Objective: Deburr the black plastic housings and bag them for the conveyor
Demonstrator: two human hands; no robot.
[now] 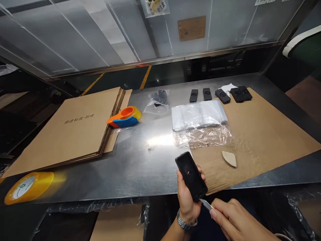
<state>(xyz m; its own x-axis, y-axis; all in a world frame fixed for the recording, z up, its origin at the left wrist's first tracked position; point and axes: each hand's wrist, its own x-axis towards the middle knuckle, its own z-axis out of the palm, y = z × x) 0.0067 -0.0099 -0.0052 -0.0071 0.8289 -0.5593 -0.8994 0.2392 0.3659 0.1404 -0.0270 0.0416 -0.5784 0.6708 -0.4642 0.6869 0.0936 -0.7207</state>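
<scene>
My left hand (pixel 188 201) is closed around a black rectangular plastic case (pixel 191 174), its long hollow-looking face turned up toward me. The case is tilted, just over the front edge of the table. In my right hand (pixel 233 217) is a craft knife (pixel 206 204), pinched between thumb and fingers. The knife's blade tip meets, or nearly meets, the lower end of the case; I cannot tell if it touches. Beyond the hands, a tan wedge-shaped piece (pixel 229 159) lies on a cardboard sheet (pixel 271 134).
Several black devices (pixel 222 96) lie along the back. Clear plastic bags (pixel 199 115) are stacked mid-table, near a bag with black parts (pixel 159 98). At left are flat cardboard boxes (pixel 82 127), an orange-blue tape dispenser (pixel 124 117) and a yellow tape roll (pixel 28 188). A metal-framed panel (pixel 160 33) overhangs the back.
</scene>
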